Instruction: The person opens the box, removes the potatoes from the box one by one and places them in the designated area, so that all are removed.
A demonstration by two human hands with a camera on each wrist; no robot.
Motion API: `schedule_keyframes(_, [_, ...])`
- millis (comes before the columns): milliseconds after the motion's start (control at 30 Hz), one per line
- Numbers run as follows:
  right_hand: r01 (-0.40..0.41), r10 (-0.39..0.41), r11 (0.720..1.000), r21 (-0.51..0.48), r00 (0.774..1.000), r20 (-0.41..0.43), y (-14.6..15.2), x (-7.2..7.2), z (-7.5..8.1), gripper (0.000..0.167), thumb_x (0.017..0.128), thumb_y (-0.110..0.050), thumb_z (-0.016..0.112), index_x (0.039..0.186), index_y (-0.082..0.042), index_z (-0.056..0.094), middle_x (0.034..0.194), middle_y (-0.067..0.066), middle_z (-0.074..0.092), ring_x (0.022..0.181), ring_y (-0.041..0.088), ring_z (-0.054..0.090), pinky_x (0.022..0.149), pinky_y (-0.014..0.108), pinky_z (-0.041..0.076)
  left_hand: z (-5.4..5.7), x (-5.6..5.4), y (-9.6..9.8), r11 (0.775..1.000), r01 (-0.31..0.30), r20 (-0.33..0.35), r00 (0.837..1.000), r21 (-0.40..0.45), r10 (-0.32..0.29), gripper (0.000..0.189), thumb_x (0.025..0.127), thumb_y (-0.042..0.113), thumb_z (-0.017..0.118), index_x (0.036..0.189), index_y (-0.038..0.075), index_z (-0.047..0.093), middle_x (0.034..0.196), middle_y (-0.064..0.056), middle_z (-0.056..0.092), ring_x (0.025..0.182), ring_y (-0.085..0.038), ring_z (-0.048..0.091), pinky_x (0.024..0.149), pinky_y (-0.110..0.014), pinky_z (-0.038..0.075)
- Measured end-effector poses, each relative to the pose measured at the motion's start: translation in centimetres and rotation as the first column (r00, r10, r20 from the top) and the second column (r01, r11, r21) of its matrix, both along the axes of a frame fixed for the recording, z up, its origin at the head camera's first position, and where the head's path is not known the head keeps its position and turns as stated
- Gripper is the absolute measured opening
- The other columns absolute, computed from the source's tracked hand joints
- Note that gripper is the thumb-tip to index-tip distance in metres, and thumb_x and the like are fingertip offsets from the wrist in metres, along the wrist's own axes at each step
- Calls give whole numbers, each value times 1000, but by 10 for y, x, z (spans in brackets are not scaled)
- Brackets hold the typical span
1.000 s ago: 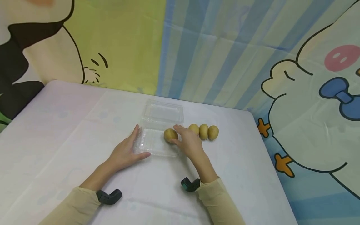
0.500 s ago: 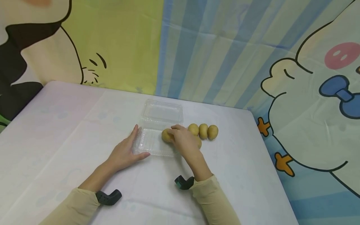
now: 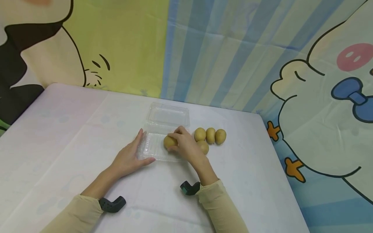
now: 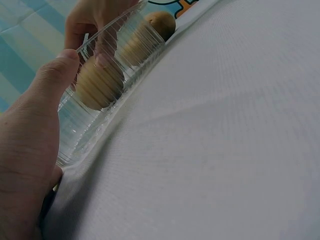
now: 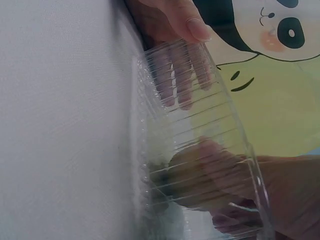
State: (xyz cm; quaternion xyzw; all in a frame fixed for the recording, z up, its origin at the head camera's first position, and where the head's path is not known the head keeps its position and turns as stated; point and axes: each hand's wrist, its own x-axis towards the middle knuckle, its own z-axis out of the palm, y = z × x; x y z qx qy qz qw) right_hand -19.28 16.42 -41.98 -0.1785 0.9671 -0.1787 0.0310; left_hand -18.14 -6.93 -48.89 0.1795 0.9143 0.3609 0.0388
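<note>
In the head view a clear plastic clamshell box [image 3: 152, 147] lies with its hinged lid [image 3: 169, 116] laid back. My left hand [image 3: 129, 158] rests against its left end, fingers straight and spread, thumb along the near side. In the left wrist view that thumb [image 4: 52, 75] touches the rim. My right hand [image 3: 186, 145] pinches a potato [image 3: 169, 141] inside the base of the box, thumb in front and fingers over the top. Through the ribbed wall the held potato [image 4: 99, 84] shows low, near the box bottom.
Several more potatoes are grouped just right of the box, one potato [image 3: 203, 147] in front of a row ending at the rightmost potato [image 3: 220, 136]. A white cloth [image 3: 253, 187] covers the table. Behind stands a printed cartoon backdrop [image 3: 221, 48].
My right hand has carried its potato slightly left and lower within the box, uncovering the front loose potato. My left hand has stayed at the box's left end.
</note>
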Motion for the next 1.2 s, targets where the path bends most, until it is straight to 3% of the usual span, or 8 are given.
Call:
schedule_keyframes(200, [-22,22,1000,3,996,82,-7,-1,0,58,78,-31,77,131,-19,58,129,3,57,115,19,57,98,35,47,0,0,0,1000,0,-2,1000,0,0,117,75,64,68,154,13,-2,158,-14,20,138,-40,32,105,-57,35])
schedule_keyframes(433, [-52,49,998,35,996,78,-9,-2,0,71,77,-32,77,139,-11,49,132,5,55,118,19,56,101,33,46,1,1,0,1000,-3,-7,1000,0,3,117,75,62,68,154,12,-2,157,-13,22,138,-40,33,105,-57,36])
schedule_keyframes(667, [-59,56,998,32,995,83,-9,-3,-3,68,75,-32,79,136,-17,52,136,4,54,124,20,53,104,34,43,0,0,-1,1000,-2,-8,1000,-2,2,117,75,62,68,154,13,-2,158,-13,21,137,-41,34,104,-57,37])
schedule_keyframes(833, [-44,41,999,26,993,107,-12,-4,-5,71,73,-30,81,136,-19,51,134,1,56,120,18,55,101,34,45,-1,-1,0,1000,3,-12,1000,5,-3,116,75,62,68,154,13,-2,158,-12,22,138,-40,34,104,-57,37])
schedule_keyframes(1200, [-65,51,990,128,993,107,-16,-6,-7,78,74,-28,81,143,-21,44,136,1,54,119,18,56,101,35,46,-3,-2,0,1000,7,-11,1000,4,-7,116,75,63,68,154,14,-3,158,-12,21,138,-39,33,105,-57,36])
